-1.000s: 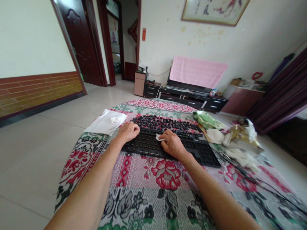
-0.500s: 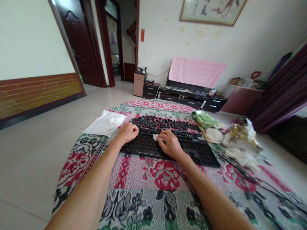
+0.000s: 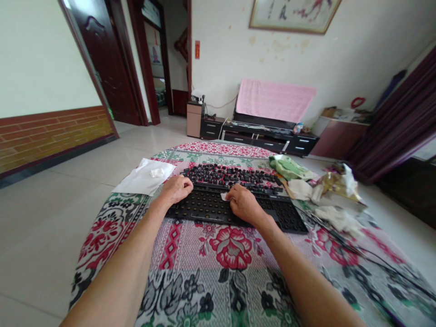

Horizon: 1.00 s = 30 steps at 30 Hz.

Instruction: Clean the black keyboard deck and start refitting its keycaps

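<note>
A black keyboard (image 3: pixel 207 210) stripped of its keycaps lies on the table, with rows of round key holes showing. My left hand (image 3: pixel 177 188) is closed at its upper left edge, fingers curled against the frame. Over the middle of the keyboard, my right hand (image 3: pixel 244 205) pinches a small white tissue (image 3: pixel 224 196) against the key bed. Many loose black keycaps (image 3: pixel 218 173) are spread just behind the keyboard.
A white sheet (image 3: pixel 138 181) with a crumpled tissue (image 3: pixel 157 173) lies at the left. To the right are a green cloth (image 3: pixel 289 168), crumpled white tissues (image 3: pixel 337 220), a gold wrapper (image 3: pixel 335 185) and a black cable (image 3: pixel 350 247). A patterned cloth (image 3: pixel 190 254) covers the table.
My right hand has shifted slightly along the keyboard with the tissue, and less of the tissue shows. My left hand stays at the keyboard's upper left edge. The camera view has moved a little.
</note>
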### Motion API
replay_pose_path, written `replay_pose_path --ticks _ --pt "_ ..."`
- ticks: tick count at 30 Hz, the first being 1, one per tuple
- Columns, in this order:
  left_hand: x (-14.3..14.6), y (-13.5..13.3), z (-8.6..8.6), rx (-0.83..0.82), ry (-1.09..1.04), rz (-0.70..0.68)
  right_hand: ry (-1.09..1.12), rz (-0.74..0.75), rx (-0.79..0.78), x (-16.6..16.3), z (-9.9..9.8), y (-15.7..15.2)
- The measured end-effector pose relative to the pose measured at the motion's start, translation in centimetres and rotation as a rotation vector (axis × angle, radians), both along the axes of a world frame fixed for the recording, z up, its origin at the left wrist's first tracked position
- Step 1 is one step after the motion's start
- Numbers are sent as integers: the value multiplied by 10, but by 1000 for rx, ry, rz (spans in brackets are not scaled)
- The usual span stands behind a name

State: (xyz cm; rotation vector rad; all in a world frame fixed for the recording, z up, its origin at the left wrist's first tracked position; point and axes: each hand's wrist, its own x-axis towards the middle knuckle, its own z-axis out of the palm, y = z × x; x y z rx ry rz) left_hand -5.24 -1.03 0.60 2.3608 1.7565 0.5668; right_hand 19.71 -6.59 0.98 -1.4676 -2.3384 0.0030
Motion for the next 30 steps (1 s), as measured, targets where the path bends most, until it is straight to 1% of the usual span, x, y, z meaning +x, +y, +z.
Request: replay_pose_path --ticks 5,11,15,20,24,28,30 --pt "0 0 1 1 30 1 -29 -81 -38 7 4 0" --pt "1 0 1 -3 46 8 -38 -38 -56 12 6 -2" --pt "-1 2 -1 -9 54 -3 -52 -82 -70 13 6 -2" --pt "-1 2 -1 -21 67 5 -45 -102 -112 12 5 1" --pt "0 1 1 -28 79 13 -90 -190 -195 17 14 1" --pt "0 1 1 -23 83 13 -120 -224 -263 31 27 0" --pt "0 1 2 -23 88 16 -108 -244 -268 41 31 0"
